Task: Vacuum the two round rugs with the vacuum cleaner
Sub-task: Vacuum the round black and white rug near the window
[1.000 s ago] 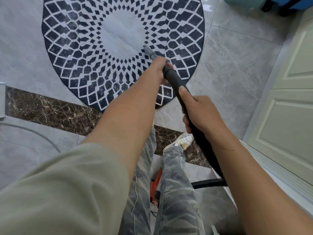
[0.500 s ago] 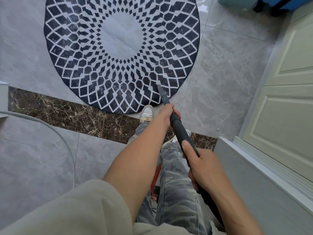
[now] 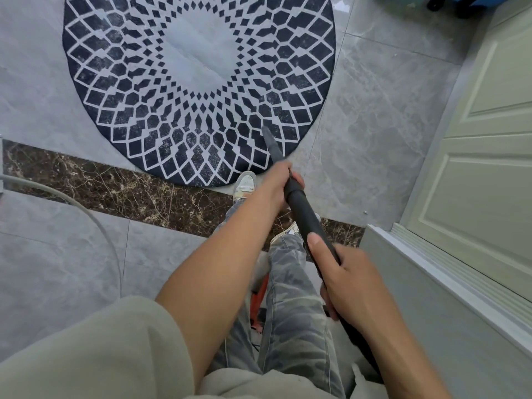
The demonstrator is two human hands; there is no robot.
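A round rug (image 3: 198, 82) with a black-and-white diamond pattern and a pale centre lies on the grey tile floor ahead of me. The vacuum's dark wand (image 3: 302, 208) points forward, and its grey nozzle tip (image 3: 269, 139) touches the rug's near right edge. My left hand (image 3: 280, 182) grips the wand near the nozzle. Farther back along the wand, my right hand (image 3: 345, 277) grips it with the thumb laid on top. Only one rug is in view.
A cream panelled door (image 3: 489, 139) and a grey ledge (image 3: 431, 283) close off the right side. A grey cable (image 3: 95, 223) curves over the floor at left. A dark marble strip (image 3: 115, 185) crosses below the rug. An orange vacuum part (image 3: 259, 300) shows between my legs.
The nozzle pulled back from the rug's centre to its near right edge. Both hands drew toward my body, and the view shifted back from the rug.
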